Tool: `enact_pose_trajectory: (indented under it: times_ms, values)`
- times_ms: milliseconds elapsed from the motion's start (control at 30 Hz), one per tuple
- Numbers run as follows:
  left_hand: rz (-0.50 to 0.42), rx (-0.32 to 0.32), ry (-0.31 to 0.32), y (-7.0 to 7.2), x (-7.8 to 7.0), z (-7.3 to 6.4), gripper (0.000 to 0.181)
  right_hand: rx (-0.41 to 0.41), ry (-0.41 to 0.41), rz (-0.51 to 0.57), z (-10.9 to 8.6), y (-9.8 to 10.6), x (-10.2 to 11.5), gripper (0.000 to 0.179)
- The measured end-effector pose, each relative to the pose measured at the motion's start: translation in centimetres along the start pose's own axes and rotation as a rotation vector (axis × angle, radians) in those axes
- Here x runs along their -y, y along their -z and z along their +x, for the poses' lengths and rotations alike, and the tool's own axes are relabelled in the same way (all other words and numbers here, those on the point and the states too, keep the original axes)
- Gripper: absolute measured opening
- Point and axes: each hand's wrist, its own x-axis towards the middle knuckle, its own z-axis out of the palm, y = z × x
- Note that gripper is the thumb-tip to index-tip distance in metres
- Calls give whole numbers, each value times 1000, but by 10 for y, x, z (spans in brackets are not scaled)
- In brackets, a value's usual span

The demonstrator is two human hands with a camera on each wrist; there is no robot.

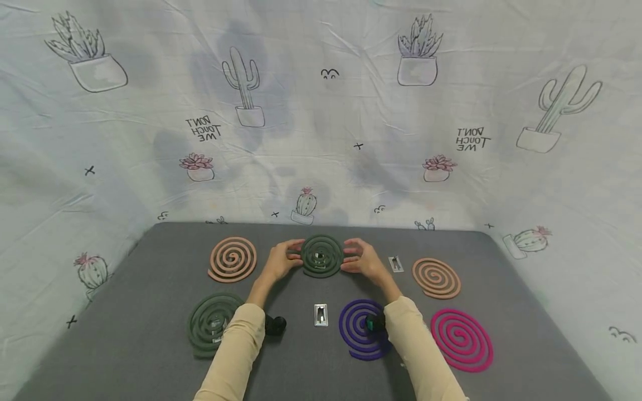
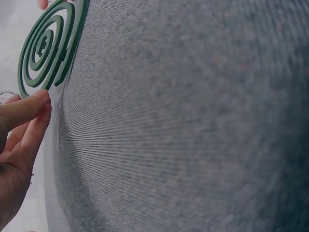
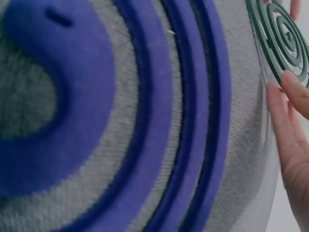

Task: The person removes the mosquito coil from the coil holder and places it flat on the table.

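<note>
Both my hands hold a dark green mosquito coil [image 1: 322, 256] near the back of the grey table. At its left rim, my left hand [image 1: 282, 258] pinches it between thumb and fingers. From the opposite side my right hand [image 1: 365, 260] pinches the right rim. Both wrist views show this green coil [image 2: 44, 48] against the white cloth, so it appears raised off the table. A small silvery metal piece shows through its centre in the head view. Below my right forearm lies a purple coil [image 1: 362, 345], which fills much of the right wrist view.
Orange coils lie at back left [image 1: 232, 260] and right [image 1: 436, 277]. A pink coil [image 1: 463, 340] is front right. Another green coil [image 1: 200, 323], partly behind my left sleeve, has a metal piece at its middle. Small metal stands [image 1: 321, 315] lie centre and back right [image 1: 395, 264]. Printed cloth [image 1: 321, 111] surrounds the table.
</note>
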Motion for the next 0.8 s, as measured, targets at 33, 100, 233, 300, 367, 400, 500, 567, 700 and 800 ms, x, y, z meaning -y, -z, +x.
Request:
enact_pose_trajectory:
  times_ms: [33,100,233,300,367,400,500,567,700,800]
  values:
    - [1,-4,-4,0,0,0,55,-6,14,-15,1,-1,-1,62]
    - [6,-12,-11,0,1,0,55,-26,36,-41,3,-2,-1,61]
    - [29,-19,-17,0,2,2,54,-73,61,-106,7,-3,1,57]
    - [39,-18,-19,0,2,3,54,-94,62,-138,8,-3,2,57]
    - [48,-14,-18,0,3,4,53,-103,68,-182,9,-3,3,58]
    - [54,-12,-18,0,3,4,53,-101,75,-204,9,-3,3,59]
    - [65,-6,-8,1,3,4,51,-95,78,-247,8,-3,3,62]
    - [78,-6,-7,1,3,3,50,-84,88,-270,8,-2,2,63]
    - [70,-12,9,0,2,1,48,-73,94,-283,7,-2,0,63]
    - [52,-11,12,-1,0,0,48,-76,95,-284,7,-2,-2,62]
